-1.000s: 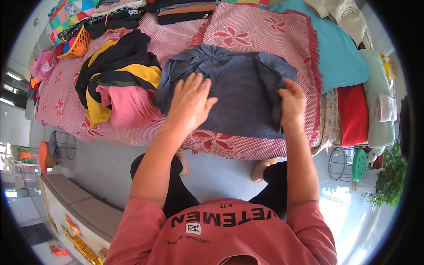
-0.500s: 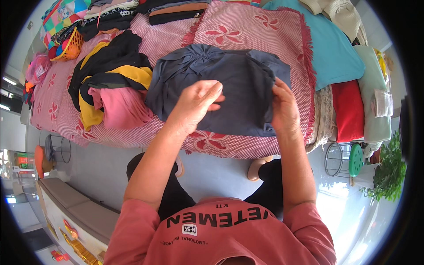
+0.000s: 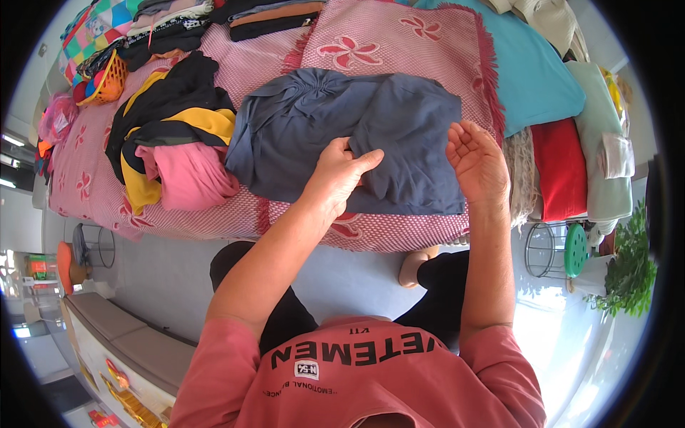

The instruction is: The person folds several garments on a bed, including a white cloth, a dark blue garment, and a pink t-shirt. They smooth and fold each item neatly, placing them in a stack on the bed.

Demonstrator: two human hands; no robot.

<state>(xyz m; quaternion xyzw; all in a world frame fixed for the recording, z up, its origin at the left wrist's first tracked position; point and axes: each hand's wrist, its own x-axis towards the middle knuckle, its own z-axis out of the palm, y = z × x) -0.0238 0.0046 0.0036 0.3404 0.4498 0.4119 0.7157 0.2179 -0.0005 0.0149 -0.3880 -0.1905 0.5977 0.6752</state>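
Note:
A dark grey-blue garment (image 3: pixel 292 132) with a gathered patch at its far edge lies flat on the bedspread, its right part folded over toward the middle. At the loose edge of this fold is my left hand (image 3: pixel 341 175), its thumb over the cloth and its other fingers partly hidden at the edge. My right hand (image 3: pixel 479 164) is raised just beyond the garment's right side, palm showing, holding nothing. Left of the garment, a black and yellow garment (image 3: pixel 178 85) and a pink cloth (image 3: pixel 187 175) lie crumpled together.
A pink patterned bedspread (image 3: pixel 78 150) covers the surface. Folded clothes (image 3: pixel 275 25) and an orange basket (image 3: pixel 110 82) sit at the far left. On the right lie turquoise fabric (image 3: pixel 535 85), a red cloth (image 3: pixel 560 171) and a pale green one (image 3: pixel 599 143). A grey couch (image 3: pixel 121 321) stands behind left.
The garment's right flap has been laid down toward the middle. My right hand has let go of it and opened; my left hand has moved right and down onto the flap's edge.

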